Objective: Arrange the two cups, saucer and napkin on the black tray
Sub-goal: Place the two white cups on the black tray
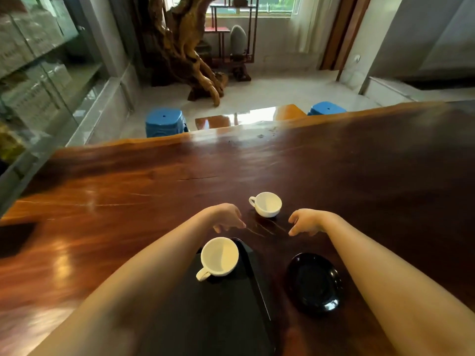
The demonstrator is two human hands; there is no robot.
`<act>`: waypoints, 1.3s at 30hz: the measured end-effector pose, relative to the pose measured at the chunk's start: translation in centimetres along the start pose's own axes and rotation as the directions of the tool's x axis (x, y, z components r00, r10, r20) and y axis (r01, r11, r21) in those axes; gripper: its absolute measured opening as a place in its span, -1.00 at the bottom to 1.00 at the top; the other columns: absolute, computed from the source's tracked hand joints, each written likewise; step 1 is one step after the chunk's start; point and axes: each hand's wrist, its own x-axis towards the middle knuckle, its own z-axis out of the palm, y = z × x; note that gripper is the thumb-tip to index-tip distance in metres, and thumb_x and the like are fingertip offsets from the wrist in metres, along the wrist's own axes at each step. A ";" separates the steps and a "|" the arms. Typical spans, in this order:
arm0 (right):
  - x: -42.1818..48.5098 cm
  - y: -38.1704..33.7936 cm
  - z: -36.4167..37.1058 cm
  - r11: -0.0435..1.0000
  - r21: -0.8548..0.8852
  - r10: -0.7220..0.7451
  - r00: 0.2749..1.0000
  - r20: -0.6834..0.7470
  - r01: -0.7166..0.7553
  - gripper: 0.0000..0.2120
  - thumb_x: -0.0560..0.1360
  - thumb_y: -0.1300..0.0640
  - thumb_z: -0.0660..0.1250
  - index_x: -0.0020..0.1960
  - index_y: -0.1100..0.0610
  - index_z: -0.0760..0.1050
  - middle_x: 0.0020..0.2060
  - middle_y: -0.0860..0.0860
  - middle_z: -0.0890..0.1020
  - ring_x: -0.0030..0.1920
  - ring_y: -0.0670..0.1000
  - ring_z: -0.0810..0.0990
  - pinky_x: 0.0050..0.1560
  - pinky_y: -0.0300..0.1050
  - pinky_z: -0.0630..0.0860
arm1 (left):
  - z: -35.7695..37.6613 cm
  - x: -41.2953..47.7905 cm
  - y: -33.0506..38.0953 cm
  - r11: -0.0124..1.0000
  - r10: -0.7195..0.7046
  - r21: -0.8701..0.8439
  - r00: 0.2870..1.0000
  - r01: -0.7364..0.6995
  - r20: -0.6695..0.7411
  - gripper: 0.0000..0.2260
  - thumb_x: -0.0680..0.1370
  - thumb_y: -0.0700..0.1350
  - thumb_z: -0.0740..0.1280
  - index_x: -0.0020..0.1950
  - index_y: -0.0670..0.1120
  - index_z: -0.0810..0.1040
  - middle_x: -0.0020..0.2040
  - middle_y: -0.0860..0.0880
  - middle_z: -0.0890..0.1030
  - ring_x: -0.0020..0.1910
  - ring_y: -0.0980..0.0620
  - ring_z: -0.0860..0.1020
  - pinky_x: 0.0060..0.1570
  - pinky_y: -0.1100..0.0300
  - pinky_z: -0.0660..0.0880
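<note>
A white cup (219, 256) stands at the far corner of the black tray (218, 312), handle toward me. A second white cup (267, 204) sits on the bare wooden table beyond the tray, handle to the left. The black saucer (314, 282) lies on the table to the right of the tray. My left hand (227, 218) hovers just left of the far cup, fingers loosely curled and holding nothing. On the other side of that cup, my right hand (305, 222) is also empty with fingers apart. No napkin is visible.
The dark polished wooden table (128, 201) stretches far to both sides. Two blue stools (165, 123) stand beyond its far edge. A glass cabinet (38, 73) lines the left wall, and a carved wooden root sculpture (187, 52) stands on the floor.
</note>
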 end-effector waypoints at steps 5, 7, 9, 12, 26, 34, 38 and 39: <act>4.4 1.7 -0.9 0.998 -0.050 0.024 0.999 0.039 -0.022 -0.45 0.49 0.19 0.35 0.43 0.15 0.27 0.36 0.12 0.40 0.31 0.15 0.44 0.25 0.07 0.49 | 0.3 4.7 0.3 0.999 -0.036 -0.035 0.999 0.036 0.014 -0.55 0.53 -0.05 0.32 0.39 -0.13 0.37 0.21 -0.14 0.56 0.10 -0.10 0.59 0.00 0.05 0.60; 6.9 2.4 -1.3 0.998 -0.066 0.021 0.998 0.059 -0.017 -0.43 0.48 0.19 0.36 0.44 0.15 0.26 0.36 0.13 0.40 0.30 0.16 0.45 0.24 0.07 0.50 | 0.5 6.8 0.5 0.997 -0.066 -0.043 0.998 0.067 0.026 -0.56 0.53 -0.05 0.32 0.38 -0.13 0.38 0.22 -0.14 0.56 0.11 -0.10 0.58 0.01 0.05 0.59; 9.4 3.1 -1.7 0.995 -0.095 0.011 0.997 0.076 -0.004 -0.40 0.46 0.18 0.38 0.45 0.14 0.24 0.37 0.13 0.40 0.30 0.16 0.44 0.22 0.06 0.51 | 0.8 8.7 0.5 0.994 -0.097 -0.048 0.995 0.099 0.029 -0.56 0.53 -0.05 0.32 0.38 -0.13 0.38 0.22 -0.15 0.56 0.10 -0.10 0.58 0.03 0.03 0.59; 13.2 3.8 -2.2 0.993 -0.117 -0.010 0.996 0.092 0.021 -0.33 0.44 0.16 0.41 0.47 0.13 0.20 0.39 0.13 0.38 0.33 0.16 0.43 0.24 0.05 0.49 | 1.2 11.4 0.6 0.991 -0.132 -0.007 0.991 0.133 0.028 -0.58 0.51 -0.06 0.32 0.33 -0.18 0.41 0.19 -0.17 0.58 0.04 -0.11 0.58 0.03 -0.03 0.60; 22.8 4.1 -1.8 0.890 0.273 -0.414 0.899 0.144 0.366 -0.14 0.28 0.26 0.51 0.45 -0.03 0.17 0.43 0.04 0.20 0.44 0.08 0.15 0.46 0.13 0.13 | 2.0 21.3 0.5 0.973 -0.005 -0.227 0.989 -0.030 -0.150 -0.31 0.39 -0.22 0.45 0.45 0.02 0.25 0.36 -0.07 0.42 0.27 -0.06 0.43 0.24 0.07 0.41; 23.7 4.4 -1.8 0.818 0.499 -0.405 0.903 0.147 0.286 -0.17 0.34 0.39 0.41 0.44 -0.07 0.14 0.40 0.01 0.26 0.25 -0.01 0.31 0.17 -0.08 0.40 | 2.8 22.1 0.0 0.885 -0.044 -0.463 0.979 -0.054 -0.198 -0.47 0.37 -0.34 0.41 0.27 0.01 0.44 0.12 0.04 0.46 0.10 0.06 0.43 0.00 0.24 0.40; 23.2 4.0 -1.8 0.784 0.558 -0.404 0.906 0.127 0.271 -0.18 0.34 0.42 0.40 0.44 -0.05 0.15 0.36 0.01 0.30 0.26 -0.02 0.30 0.20 -0.06 0.39 | 3.2 21.7 0.7 0.829 -0.102 -0.557 0.967 -0.047 -0.233 -0.46 0.34 -0.42 0.37 0.25 -0.02 0.44 0.11 0.03 0.46 0.08 0.05 0.45 -0.21 0.37 0.43; 23.0 4.0 -1.8 0.783 0.560 -0.407 0.904 0.131 0.271 -0.18 0.34 0.41 0.40 0.44 -0.05 0.14 0.36 0.00 0.30 0.25 -0.03 0.28 0.21 -0.06 0.36 | 3.3 21.5 0.8 0.828 -0.106 -0.558 0.963 -0.052 -0.248 -0.46 0.34 -0.42 0.37 0.24 -0.02 0.45 0.11 0.03 0.46 0.08 0.05 0.45 -0.22 0.37 0.43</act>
